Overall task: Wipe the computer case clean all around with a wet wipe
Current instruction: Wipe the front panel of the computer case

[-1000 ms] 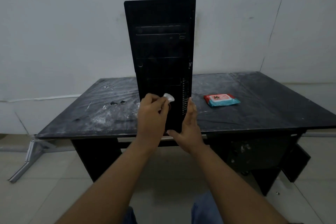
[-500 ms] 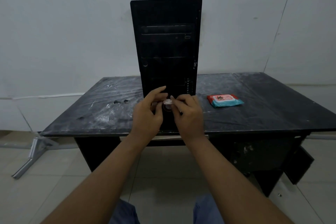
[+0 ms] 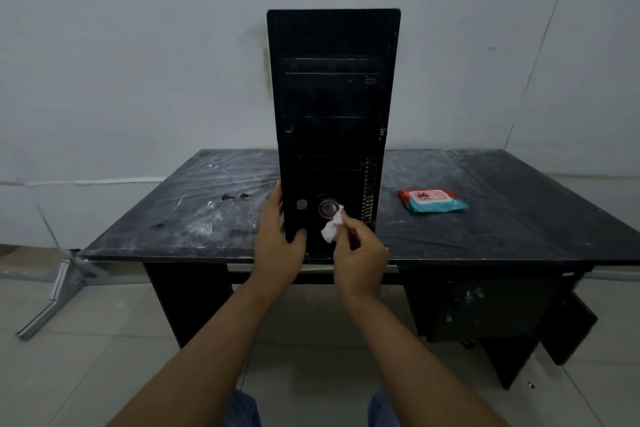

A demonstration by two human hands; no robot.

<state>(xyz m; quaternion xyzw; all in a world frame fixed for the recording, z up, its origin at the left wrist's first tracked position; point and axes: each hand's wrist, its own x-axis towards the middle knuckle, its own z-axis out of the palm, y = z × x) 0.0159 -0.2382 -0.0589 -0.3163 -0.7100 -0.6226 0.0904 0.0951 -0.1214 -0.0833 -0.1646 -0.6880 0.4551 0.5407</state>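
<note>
While the left hand braces the computer case, upright on the table, fingers straight, the right hand pinches the wet wipe against its lower front; the case's back is hidden.

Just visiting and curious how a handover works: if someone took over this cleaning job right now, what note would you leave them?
Left hand: rests on the lower left edge of the computer case, fingers flat along the side, thumb on the front.
Right hand: pinches a wadded wipe at the lower front, beside the round button.
The case stands upright on the table; the pack of wipes lies to its right.
Done: the lower front is being wiped; how much is already clean cannot be told.
Left: probably the upper front, sides, top and back.
</note>
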